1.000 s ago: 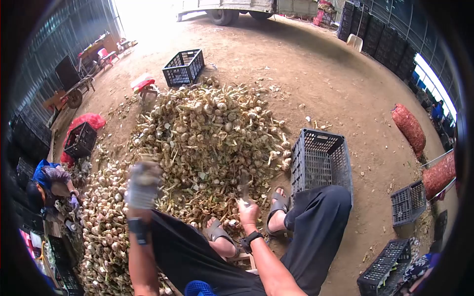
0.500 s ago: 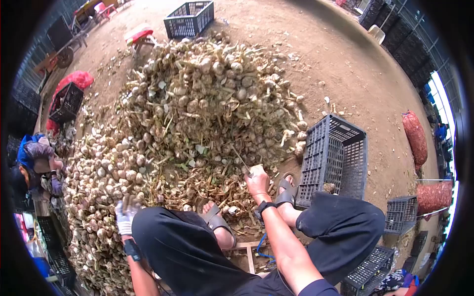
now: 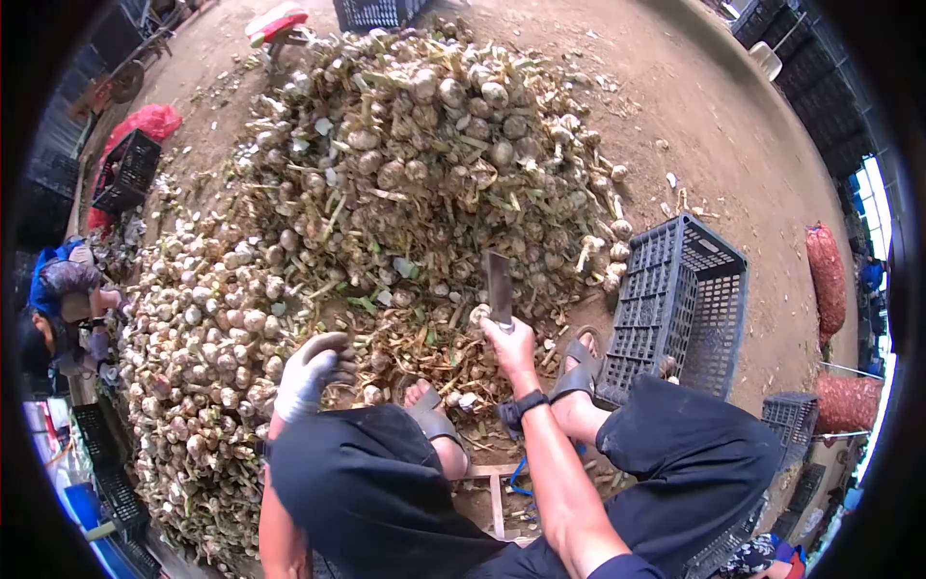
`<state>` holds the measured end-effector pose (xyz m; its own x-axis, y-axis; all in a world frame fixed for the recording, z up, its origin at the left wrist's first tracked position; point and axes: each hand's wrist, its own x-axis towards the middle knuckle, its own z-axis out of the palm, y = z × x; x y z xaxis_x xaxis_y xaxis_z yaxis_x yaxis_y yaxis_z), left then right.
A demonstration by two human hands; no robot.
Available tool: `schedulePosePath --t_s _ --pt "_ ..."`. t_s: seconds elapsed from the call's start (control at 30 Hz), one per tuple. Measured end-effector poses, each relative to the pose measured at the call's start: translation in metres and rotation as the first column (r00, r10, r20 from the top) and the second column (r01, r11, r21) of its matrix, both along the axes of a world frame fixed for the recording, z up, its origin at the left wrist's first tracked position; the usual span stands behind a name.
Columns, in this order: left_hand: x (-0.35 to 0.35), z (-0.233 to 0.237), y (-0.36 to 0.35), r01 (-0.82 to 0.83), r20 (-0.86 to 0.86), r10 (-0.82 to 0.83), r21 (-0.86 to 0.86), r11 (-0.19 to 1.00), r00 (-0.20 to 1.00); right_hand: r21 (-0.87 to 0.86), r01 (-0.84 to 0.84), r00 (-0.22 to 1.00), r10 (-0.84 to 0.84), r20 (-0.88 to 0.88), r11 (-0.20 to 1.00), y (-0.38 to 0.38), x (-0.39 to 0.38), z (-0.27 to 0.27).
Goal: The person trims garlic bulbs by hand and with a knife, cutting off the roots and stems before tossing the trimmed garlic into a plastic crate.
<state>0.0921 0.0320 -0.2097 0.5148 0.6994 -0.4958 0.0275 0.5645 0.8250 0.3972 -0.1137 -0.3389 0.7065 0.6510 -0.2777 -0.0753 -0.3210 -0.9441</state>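
My right hand is closed round the handle of a broad-bladed knife, its blade pointing away from me over the garlic heap. A pale garlic bulb shows right beside the thumb and the base of the blade. My left hand, in a white glove with a dirty brown finger area, is raised above my left knee. Its fingers are bent and apart, and no object shows in them. Below it lie garlic bulbs; ahead rises a heap of garlic with stalks.
A black plastic crate stands beside my right foot, another behind the heap. Cut stalks litter the ground between my feet. At the left another person bends beside the garlic. Red net sacks are at the right.
My left hand has come up from the bulbs and moved right, towards the middle. The knife in my right hand has swung more upright, showing its broad blade. The view has shifted.
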Motion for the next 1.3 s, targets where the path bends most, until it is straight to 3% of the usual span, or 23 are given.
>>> schedulePosePath --t_s 0.07,0.13,0.2,0.33,0.4,0.43,0.47,0.53,0.6,0.67,0.7,0.73,0.77,0.8,0.87,0.93,0.97,1.13,1.2,1.3 --pt "0.011 0.034 0.012 0.178 -0.095 -0.163 0.187 0.966 0.982 0.101 0.007 0.93 0.031 -0.366 0.995 0.007 -0.02 0.046" --pt "0.029 0.089 0.017 0.37 -0.248 -0.3 0.32 0.872 0.921 0.352 0.102 0.83 0.116 -0.545 0.93 0.016 -0.046 0.081" --pt "0.038 0.129 0.016 0.447 -0.293 -0.348 0.422 0.789 0.891 0.458 0.13 0.732 0.226 -0.642 0.879 0.017 -0.065 0.134" --pt "0.05 0.189 0.004 0.634 -0.468 -0.427 0.575 0.517 0.773 0.545 0.009 0.728 0.368 -0.578 0.838 0.004 -0.087 0.21" --pt "0.059 0.207 -0.014 0.66 -0.534 -0.395 0.662 0.355 0.748 0.641 -0.042 0.759 0.442 -0.479 0.766 -0.002 -0.089 0.227" --pt "0.067 0.22 -0.029 0.623 -0.503 -0.381 0.707 0.335 0.775 0.643 -0.054 0.716 0.478 -0.508 0.764 -0.009 -0.09 0.242" --pt "0.07 0.212 -0.035 0.581 -0.48 -0.342 0.747 0.322 0.808 0.642 -0.067 0.671 0.51 -0.538 0.764 -0.015 -0.09 0.255" --pt "0.079 0.211 -0.05 0.483 -0.342 -0.363 0.755 0.444 0.867 0.706 -0.035 0.713 0.513 -0.478 0.707 -0.018 -0.099 0.272" --pt "0.086 0.212 -0.063 0.442 -0.297 -0.365 0.787 0.43 0.882 0.683 0.08 0.742 0.414 -0.528 0.726 -0.025 -0.1 0.282" --pt "0.089 0.211 -0.075 0.272 -0.005 -0.344 0.621 0.735 0.939 0.664 0.089 0.743 0.395 -0.541 0.742 -0.03 -0.093 0.281" --pt "0.092 0.202 -0.073 0.245 0.041 -0.345 0.623 0.742 0.938 0.613 0.014 0.921 0.228 -0.315 0.79 -0.032 -0.09 0.281" --pt "0.093 0.201 -0.075 0.249 0.041 -0.351 0.628 0.737 0.935 0.535 -0.033 0.997 0.063 -0.038 0.844 -0.034 -0.085 0.28" --pt "0.094 0.201 -0.078 0.247 -0.023 -0.315 0.675 0.695 0.949 0.48 -0.143 0.953 -0.01 0.302 0.865 -0.038 -0.075 0.274" --pt "0.096 0.2 -0.082 0.251 -0.084 -0.276 0.717 0.65 0.957 0.481 -0.132 0.953 -0.023 0.303 0.867 -0.044 -0.072 0.27" --pt "0.101 0.196 -0.085 0.277 -0.146 -0.257 0.745 0.607 0.955 0.45 -0.295 0.719 -0.115 0.685 0.843 -0.054 -0.067 0.279" --pt "0.103 0.17 -0.08 0.225 -0.067 -0.27 0.76 0.61 0.961 0.434 -0.31 0.667 -0.132 0.733 0.846 -0.059 -0.067 0.283" --pt "0.104 0.162 -0.078 0.24 -0.116 -0.262 0.825 0.512 0.958 0.404 -0.327 0.61 -0.135 0.781 0.854 -0.059 -0.067 0.282" --pt "0.097 0.166 -0.083 0.33 -0.127 -0.367 0.755 0.567 0.921 0.309 -0.383 0.466 -0.106 0.878 0.87 -0.061 -0.069 0.273" --pt "0.097 0.17 -0.085 0.359 -0.238 -0.297 0.806 0.47 0.925 0.292 -0.382 0.471 -0.087 0.878 0.877 -0.059 -0.07 0.266" --pt "0.097 0.163 -0.082 0.373 -0.267 -0.283 0.814 0.445 0.921 0.334 -0.374 0.495 -0.118 0.861 0.865 -0.055 -0.072 0.254"
